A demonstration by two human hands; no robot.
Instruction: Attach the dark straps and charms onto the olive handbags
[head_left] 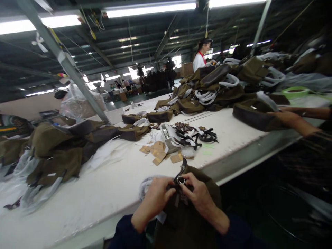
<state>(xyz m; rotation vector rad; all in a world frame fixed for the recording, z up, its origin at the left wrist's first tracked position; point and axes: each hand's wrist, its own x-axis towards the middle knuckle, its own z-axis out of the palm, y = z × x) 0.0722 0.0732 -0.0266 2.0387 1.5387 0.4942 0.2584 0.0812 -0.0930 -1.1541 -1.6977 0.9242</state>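
Note:
An olive-green bag (189,224) is in front of me at the table's near edge, partly covered by my hands and forearms. A round metal ring (178,181) sits near its top, with a dark strap end (184,164) rising just beyond. My right hand (199,195) pinches this ring between thumb and fingers. Close beside it, my left hand (157,193) is closed on a dark piece by the ring; the fingers hide its exact form. Below the ring hang small metal pieces, too blurred to name. A plastic-wrapped handle (142,189) shows behind my left wrist.
On the white table (103,193) lie brown cardboard tags (158,150), black straps (207,135) and a metal tape dispenser (166,136). More olive bags (55,148) lie left; others are heaped at the back right. At right, a co-worker's hands (287,117) hold another bag (255,112).

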